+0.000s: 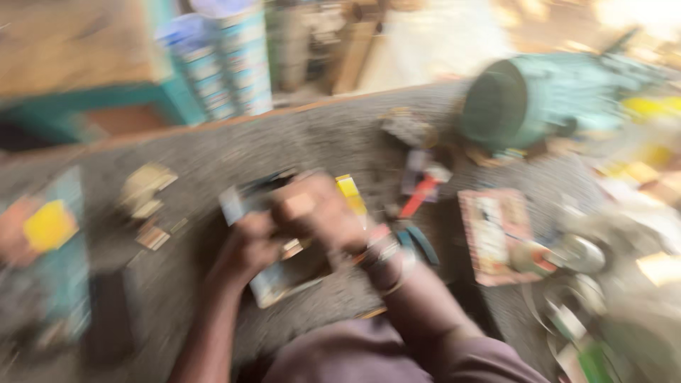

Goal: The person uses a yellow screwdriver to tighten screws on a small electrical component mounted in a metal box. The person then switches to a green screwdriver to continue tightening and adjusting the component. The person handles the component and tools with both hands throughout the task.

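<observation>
The picture is heavily blurred by motion. My left hand [250, 245] and my right hand [316, 209] meet over a flat, light-edged rectangular object [237, 198] on the grey work surface [326, 142]. Both hands look closed around it or around something small between them; the blur hides which. A yellow piece [350, 193] shows just past my right hand. Another pale flat piece [280, 284] lies under my wrists. Bracelets sit on my right wrist.
A green round machine part [521, 99] lies at the far right. A red-handled tool [418, 195] and a reddish flat card [496, 234] lie right of my hands. Stacked cans [227, 64] stand behind; small scraps [145, 191] and a yellow-topped box [50, 234] are left.
</observation>
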